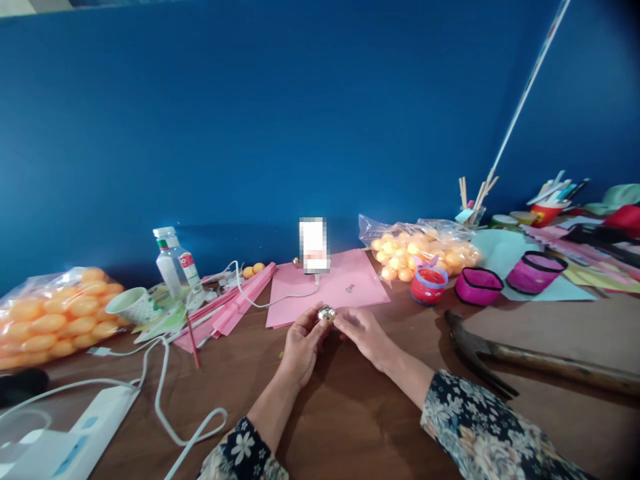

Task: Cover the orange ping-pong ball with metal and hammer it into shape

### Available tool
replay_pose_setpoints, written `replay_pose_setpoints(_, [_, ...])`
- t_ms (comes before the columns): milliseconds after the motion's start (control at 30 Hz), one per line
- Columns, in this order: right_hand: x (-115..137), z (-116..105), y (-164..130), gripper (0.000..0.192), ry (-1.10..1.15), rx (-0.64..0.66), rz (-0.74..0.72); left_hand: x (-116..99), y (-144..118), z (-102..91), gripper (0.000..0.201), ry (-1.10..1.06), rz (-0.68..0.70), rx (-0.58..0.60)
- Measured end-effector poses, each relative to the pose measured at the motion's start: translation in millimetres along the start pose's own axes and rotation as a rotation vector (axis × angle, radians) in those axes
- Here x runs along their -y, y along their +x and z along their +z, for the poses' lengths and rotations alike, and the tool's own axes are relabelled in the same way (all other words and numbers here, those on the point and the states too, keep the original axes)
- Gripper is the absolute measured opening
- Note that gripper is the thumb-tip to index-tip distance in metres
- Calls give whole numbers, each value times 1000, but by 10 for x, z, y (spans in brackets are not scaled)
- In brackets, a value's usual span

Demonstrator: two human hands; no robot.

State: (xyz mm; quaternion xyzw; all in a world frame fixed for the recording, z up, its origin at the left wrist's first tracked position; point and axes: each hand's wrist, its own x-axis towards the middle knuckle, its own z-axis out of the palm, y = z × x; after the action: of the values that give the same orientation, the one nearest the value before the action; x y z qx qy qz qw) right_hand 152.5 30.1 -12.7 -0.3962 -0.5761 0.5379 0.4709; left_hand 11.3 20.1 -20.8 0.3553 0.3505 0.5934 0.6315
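Observation:
A small shiny silver ball [327, 313], perhaps a bell, is held up over the table near the front edge of the pink paper [295, 293]. My left hand [303, 343] grips it from the left between thumb and fingers. From the other side, my right hand [367, 333] has its thumb and forefinger pinched at the ball's right edge; its remaining fingers are partly hidden. Some tiny metal pieces [349, 289] lie on the paper beyond my hands. Behind them a phone [314, 247] with a blurred screen leans upright, a white cable plugged into it.
Bags of orange balls lie left [55, 310] and right [415, 250]. A glass bottle [175, 263] and paper cup [133, 305] stand left, above a white power strip [95, 433]. Rightward are a red pot [429, 287], purple fabric containers [479, 287] and a hammer [550, 360]. A blue wall [300, 120] rises behind.

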Motion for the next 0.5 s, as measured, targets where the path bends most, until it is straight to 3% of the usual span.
replay_pose_setpoints(500, [-19, 41, 5, 30, 72, -77, 41, -31, -28, 75, 45, 0, -21, -36])
